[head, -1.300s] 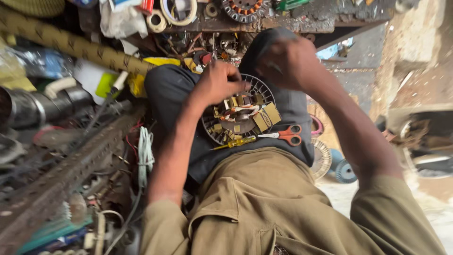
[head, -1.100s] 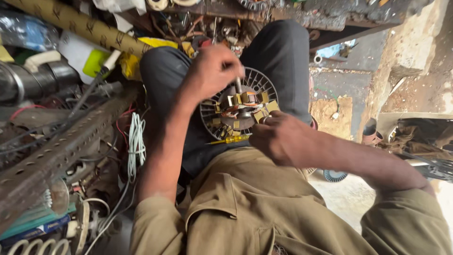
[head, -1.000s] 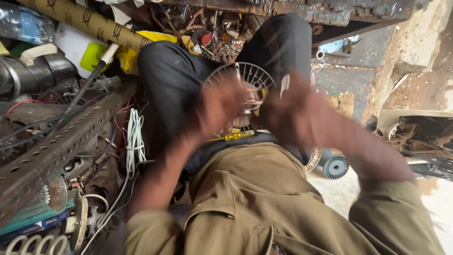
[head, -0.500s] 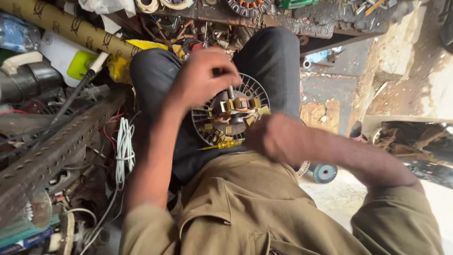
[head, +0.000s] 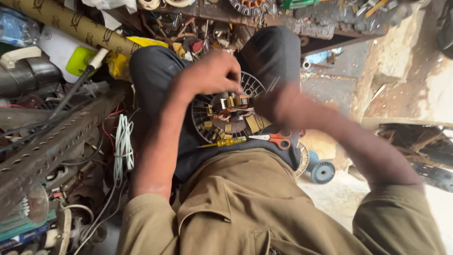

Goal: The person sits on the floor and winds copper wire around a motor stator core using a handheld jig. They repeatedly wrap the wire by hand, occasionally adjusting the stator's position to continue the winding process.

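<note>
A round fan motor stator (head: pixel 226 120) with copper windings and brass-coloured slot pieces rests on my lap, on dark trousers. My left hand (head: pixel 207 75) grips its upper rim, fingers curled over the top. My right hand (head: pixel 278 106) is blurred with motion at the stator's right edge; whether it pinches anything is not visible. A yellow-handled screwdriver (head: pixel 224 142) lies on my lap just below the stator. Beside it, to the right, lie orange-handled scissors (head: pixel 273 139).
A perforated metal angle bar (head: pixel 56 141) runs along the left, with white wire coils (head: pixel 123 146) and cables. A cardboard tube (head: pixel 71 23) and clutter lie at the top left. A blue wire spool (head: pixel 323 171) sits on the floor at the right, near a rough wall (head: pixel 401 71).
My right hand swung up from the stator's lower right to its right edge, uncovering the scissors. My left hand stayed on the top rim. The camera view shifted slightly.
</note>
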The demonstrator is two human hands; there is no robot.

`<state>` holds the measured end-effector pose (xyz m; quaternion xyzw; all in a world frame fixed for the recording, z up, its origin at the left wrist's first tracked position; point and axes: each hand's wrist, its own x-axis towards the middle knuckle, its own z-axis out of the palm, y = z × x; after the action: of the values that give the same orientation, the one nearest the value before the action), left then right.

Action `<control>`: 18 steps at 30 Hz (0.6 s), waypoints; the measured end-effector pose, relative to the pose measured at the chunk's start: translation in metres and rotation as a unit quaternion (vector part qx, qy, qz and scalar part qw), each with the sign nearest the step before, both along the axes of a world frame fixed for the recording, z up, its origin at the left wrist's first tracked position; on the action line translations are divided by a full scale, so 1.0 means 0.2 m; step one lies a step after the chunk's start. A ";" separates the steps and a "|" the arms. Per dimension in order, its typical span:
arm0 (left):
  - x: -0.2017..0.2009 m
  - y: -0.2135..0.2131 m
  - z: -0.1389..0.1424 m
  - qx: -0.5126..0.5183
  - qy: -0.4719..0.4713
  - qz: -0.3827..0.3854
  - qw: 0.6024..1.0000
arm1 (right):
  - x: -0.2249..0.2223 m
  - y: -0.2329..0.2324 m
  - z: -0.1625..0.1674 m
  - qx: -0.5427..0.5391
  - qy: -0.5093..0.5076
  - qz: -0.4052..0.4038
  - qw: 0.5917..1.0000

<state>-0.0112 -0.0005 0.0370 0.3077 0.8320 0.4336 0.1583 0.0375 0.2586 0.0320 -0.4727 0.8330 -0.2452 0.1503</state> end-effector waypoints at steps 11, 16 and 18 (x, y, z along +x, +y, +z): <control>0.40 -0.03 -0.15 0.315 0.071 0.203 0.924 | -0.35 -0.12 -0.15 -0.140 0.138 -0.081 0.977; -0.01 -0.01 -0.05 0.011 0.039 -0.016 0.999 | -0.03 -0.12 0.17 0.230 -0.185 -0.076 0.952; 0.10 -0.07 0.00 0.159 0.017 0.034 0.987 | 0.11 -0.12 0.21 0.001 0.001 0.138 0.990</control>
<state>0.0096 -0.0153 0.0364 0.3074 0.7653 0.5600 0.0788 0.0595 0.2338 0.0741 -0.5833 0.7602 -0.2207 0.1820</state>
